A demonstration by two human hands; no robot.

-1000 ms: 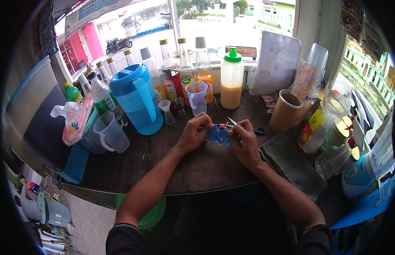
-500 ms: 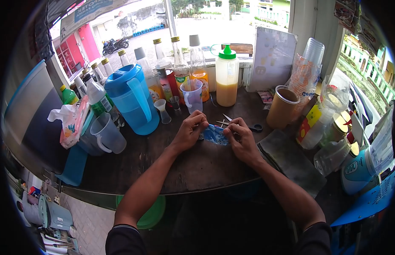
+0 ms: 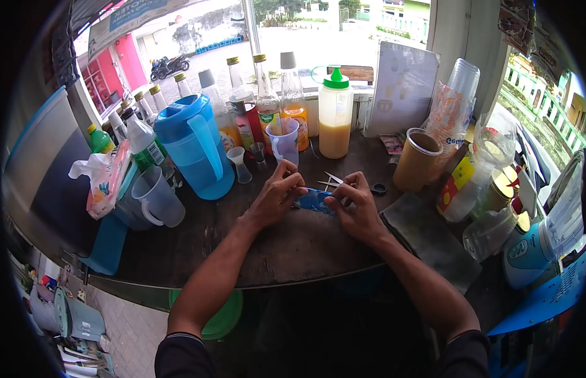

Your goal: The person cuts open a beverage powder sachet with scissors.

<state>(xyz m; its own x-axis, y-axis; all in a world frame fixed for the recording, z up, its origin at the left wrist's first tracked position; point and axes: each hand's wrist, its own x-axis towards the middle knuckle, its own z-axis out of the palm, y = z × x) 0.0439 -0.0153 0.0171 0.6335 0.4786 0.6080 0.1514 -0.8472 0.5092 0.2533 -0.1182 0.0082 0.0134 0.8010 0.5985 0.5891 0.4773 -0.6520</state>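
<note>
A small blue sachet [image 3: 315, 200] is stretched between my two hands over the dark tabletop. My left hand [image 3: 279, 194] pinches its left end, and my right hand [image 3: 353, 205] pinches the right end. Just behind the right fingers lie scissors [image 3: 333, 177] with their blades parted; the right hand partly covers them, and a dark handle loop shows to its right. A clear plastic measuring jug [image 3: 283, 142] stands beyond my left hand. Near it are a double-ended jigger [image 3: 241, 165] and a small clear glass [image 3: 259, 152].
Left stand a blue pitcher [image 3: 195, 148], a clear jug [image 3: 159, 198] and a tissue pack [image 3: 108, 181]. Syrup bottles [image 3: 268, 104] and a green-capped squeeze bottle [image 3: 335, 116] line the back. At right are a brown cup [image 3: 418, 160], a dark cloth [image 3: 431, 239] and plastic cups [image 3: 463, 82].
The sachet's upper edge now looks straighter and flatter between my fingers. Both hands keep their pinch and have shifted only slightly.
</note>
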